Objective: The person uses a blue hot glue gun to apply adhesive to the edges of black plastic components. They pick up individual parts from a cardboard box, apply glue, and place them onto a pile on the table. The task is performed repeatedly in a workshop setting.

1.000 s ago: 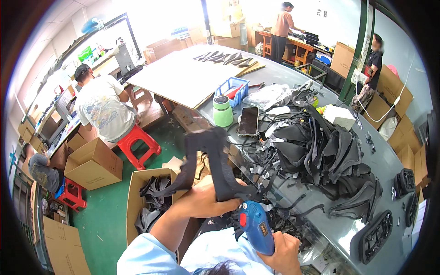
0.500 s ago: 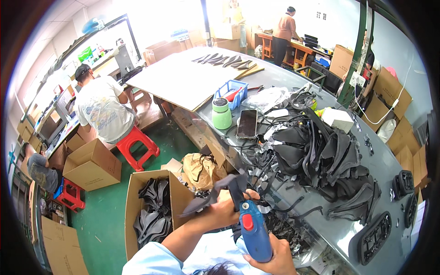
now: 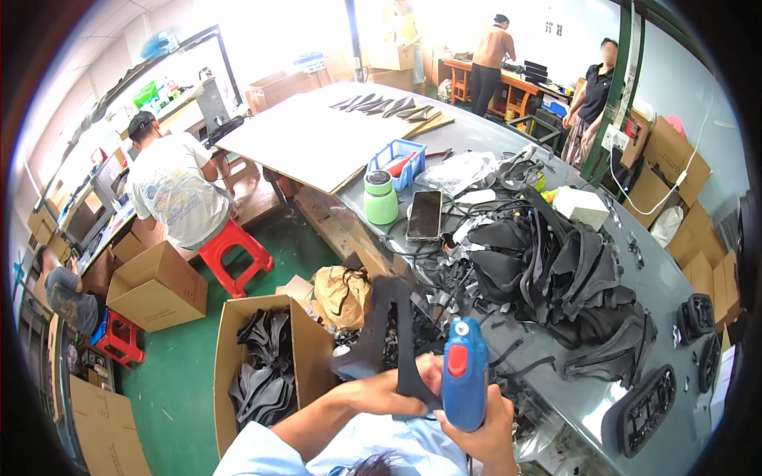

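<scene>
A bent, soft-looking black piece (image 3: 408,369) is pinched in my left hand (image 3: 389,394), whose fingers close around its lower end. Its upper part arches away and is smeared by motion. My right hand (image 3: 490,428) grips a blue handheld power tool (image 3: 464,397) with a red button on its body. The tool stands just right of the black piece, and its working end is hidden from this view. Beyond the tool, a large heap of similar black pieces (image 3: 548,262) lies on the grey table (image 3: 556,412).
An open carton (image 3: 313,337) with black pieces stands left of my arms, near a yellow-brown bag (image 3: 341,295). A green bottle (image 3: 380,198), a phone (image 3: 425,215) and a blue basket (image 3: 397,163) sit farther back. Several people work around the room.
My left hand has moved right and lower, and the black piece now stands more upright. The tool has shifted right and up. A person at the back right has come into fuller view.
</scene>
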